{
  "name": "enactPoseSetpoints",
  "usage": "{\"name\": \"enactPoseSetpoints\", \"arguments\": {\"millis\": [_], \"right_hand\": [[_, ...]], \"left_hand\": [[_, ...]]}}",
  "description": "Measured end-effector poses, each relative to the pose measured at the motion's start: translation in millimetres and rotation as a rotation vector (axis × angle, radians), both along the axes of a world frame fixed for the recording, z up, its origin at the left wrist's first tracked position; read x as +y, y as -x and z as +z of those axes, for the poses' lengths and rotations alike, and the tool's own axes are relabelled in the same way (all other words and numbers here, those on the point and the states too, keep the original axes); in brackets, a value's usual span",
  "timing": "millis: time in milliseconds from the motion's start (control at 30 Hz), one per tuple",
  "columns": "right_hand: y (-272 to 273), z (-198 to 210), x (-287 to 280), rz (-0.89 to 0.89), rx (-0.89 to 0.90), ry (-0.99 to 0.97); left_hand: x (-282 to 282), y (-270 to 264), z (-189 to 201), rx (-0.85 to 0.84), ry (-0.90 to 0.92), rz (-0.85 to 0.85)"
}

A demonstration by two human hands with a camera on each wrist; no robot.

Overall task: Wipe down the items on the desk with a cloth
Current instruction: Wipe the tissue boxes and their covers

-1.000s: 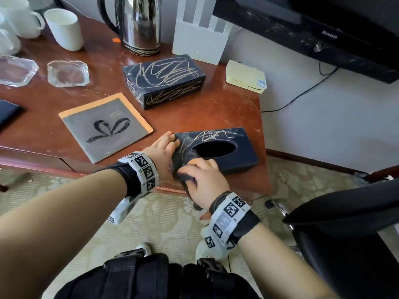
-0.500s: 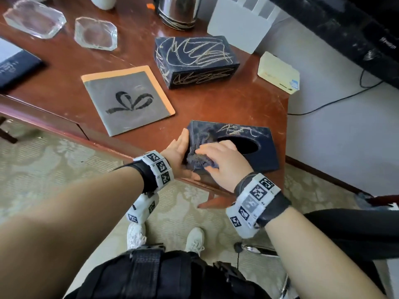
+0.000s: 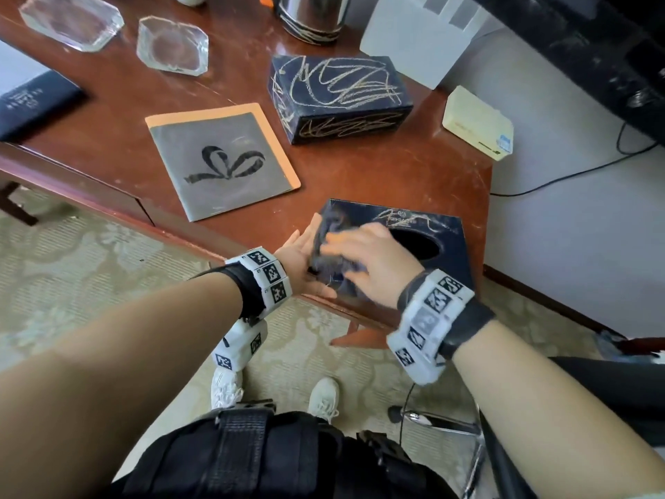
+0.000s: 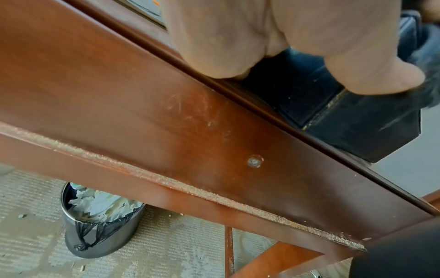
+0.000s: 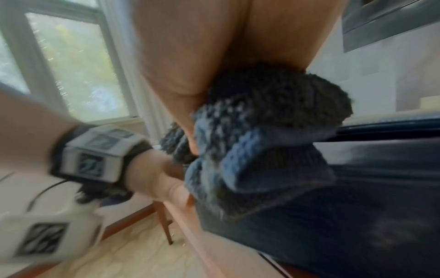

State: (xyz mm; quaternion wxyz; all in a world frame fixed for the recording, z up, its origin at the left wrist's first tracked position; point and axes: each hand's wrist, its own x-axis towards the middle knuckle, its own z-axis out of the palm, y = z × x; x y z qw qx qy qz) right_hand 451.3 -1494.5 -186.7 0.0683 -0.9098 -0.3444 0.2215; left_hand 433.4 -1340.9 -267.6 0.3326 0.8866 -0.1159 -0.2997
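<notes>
Right hand (image 3: 374, 262) clamps dark cloth (image 3: 325, 253) against near-left corner of tissue box (image 3: 431, 228) at desk (image 3: 378, 174) edge. Left hand (image 3: 300, 253), fingers straight, braces box's left side beside cloth.

A hotel room: kettle (image 3: 312, 16), glass ashtrays (image 3: 172, 46) and wall television (image 3: 593, 48) at a desk (image 3: 360, 167).

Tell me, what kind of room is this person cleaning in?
Probably a hotel room. The wooden desk carries an electric kettle, two glass ashtrays and a dark tissue box cover, with a television on the wall and patterned carpet below.
</notes>
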Motion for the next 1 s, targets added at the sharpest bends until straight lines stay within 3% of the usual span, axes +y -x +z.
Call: {"name": "enactPoseSetpoints", "arguments": {"millis": [67,133,267,300,400,600,667,833,1000], "right_hand": [[5.6,10.8,-9.0,0.109,0.138,0.050],[-4.9,21.6,-8.7,0.099,0.159,0.070],[-43.0,16.2,12.6,-0.328,-0.110,-0.013],[-45.8,8.6,19.3,-0.360,-0.138,0.030],[-32.8,-9.1,24.5,-0.248,-0.146,0.069],[-20.9,1.1,-1.5,-0.113,-0.082,0.031],[-33.6,9.9,-11.5,-0.234,-0.144,0.036],[-61.9,32.3,-64.4,-0.526,-0.496,0.094],[-41.5,6.6,-61.6,-0.368,-0.175,0.247]], "left_hand": [[1.3,-0.2,-5.4,0.022,0.014,0.049],[3.2,0.5,-5.8,0.032,0.067,0.070],[1.7,4.2,3.8,0.093,0.103,0.119],[1.6,4.6,4.1,0.083,0.107,0.120],[1.1,5.4,6.6,0.087,0.104,0.099],[1.2,1.6,-0.5,0.020,0.064,0.053],[0.3,1.6,-2.7,0.054,0.095,0.105],[0.1,2.0,2.5,0.123,0.111,0.138],[-2.1,3.9,9.2,0.106,0.109,0.135]]}}
